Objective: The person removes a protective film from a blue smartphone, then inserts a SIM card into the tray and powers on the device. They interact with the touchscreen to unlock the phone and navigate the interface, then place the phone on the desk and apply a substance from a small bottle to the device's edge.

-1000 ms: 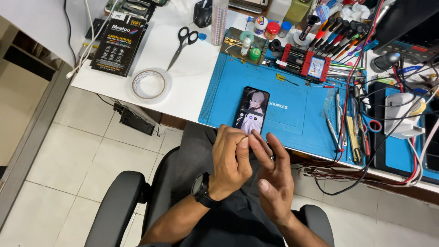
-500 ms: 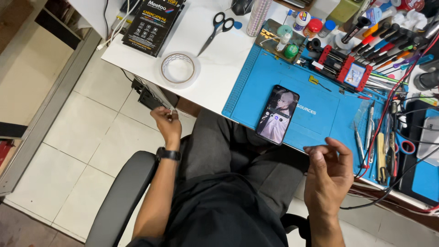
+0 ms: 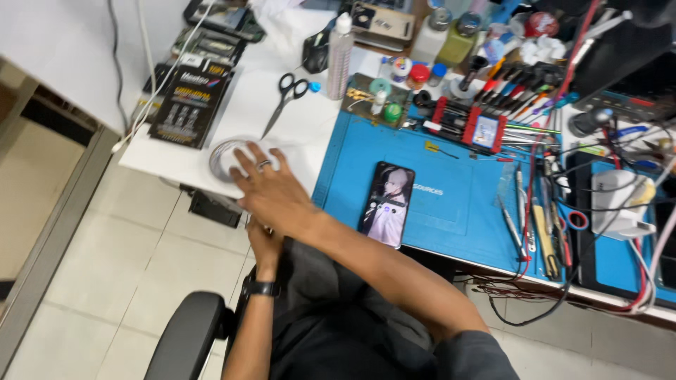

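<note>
White tabletop carries the round roll of clear tape (image 3: 227,159), lying flat near the table (image 3: 169,158) edge, and our right hand (image 3: 271,188) reaches across the body to it, fingers spread and laid over its near right rim, palm down, touching rather than pinching it. Our left hand (image 3: 262,241), with a dark watch (image 3: 258,288) at the wrist, sits under the right forearm at the table edge; we cannot tell whether it is spread or closed, since the arm hides most of it. Black-handled scissors (image 3: 285,97) lie just beyond the tape, and a black printed box (image 3: 189,105) lies to its left. To the right, a phone (image 3: 388,204) rests face up with its screen lit on the blue mat (image 3: 451,190), probably so it stays put and within reach. Screwdrivers and tweezers lie farther right, well apart from both hands.
</note>
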